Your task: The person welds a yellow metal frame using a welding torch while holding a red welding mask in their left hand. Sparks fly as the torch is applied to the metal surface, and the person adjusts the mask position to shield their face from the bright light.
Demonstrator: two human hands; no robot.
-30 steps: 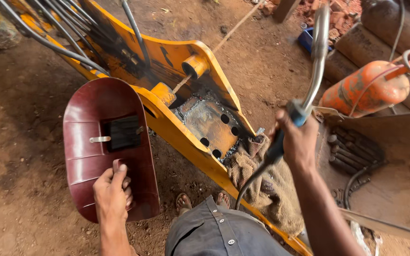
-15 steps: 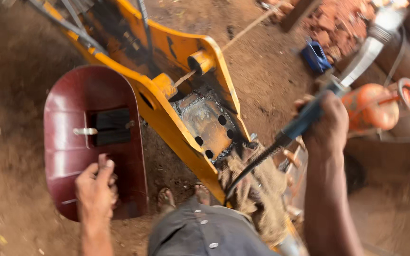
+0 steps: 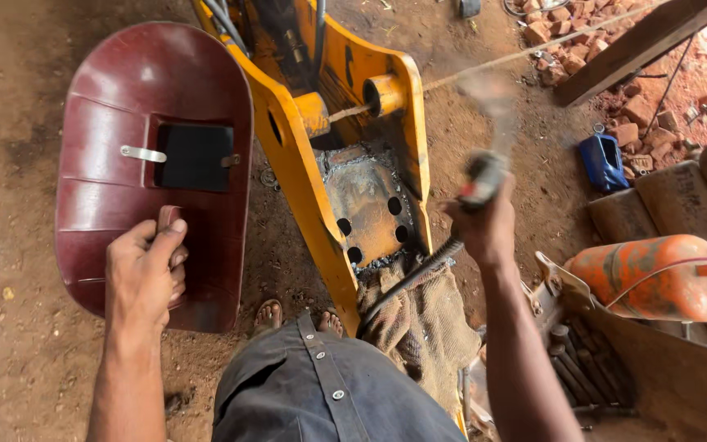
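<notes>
My left hand [image 3: 146, 277] grips the handle of a dark red welding shield [image 3: 124, 106] with a black window, held out flat over the dirt on the left. Raised at centre right, my right hand [image 3: 484, 225] is closed on a welding electrode holder [image 3: 481, 178]; its tip is blurred and a black cable [image 3: 407, 282] hangs from it. Between the hands lies a yellow steel machine arm [image 3: 333, 123] with a rusty plate [image 3: 367, 205] pierced by several holes.
An orange gas cylinder [image 3: 656, 277] lies at the right beside sacks [image 3: 681, 192] and metal parts. A blue can [image 3: 603, 161] and brick rubble [image 3: 615, 98] sit at the upper right. Burlap cloth [image 3: 427, 327] drapes below the plate. My sandalled feet [image 3: 270, 313] stand on the dirt.
My right hand has swung the electrode holder leftward, closer to the yellow arm. The view has shifted, and the shield in my left hand sits higher in the picture.
</notes>
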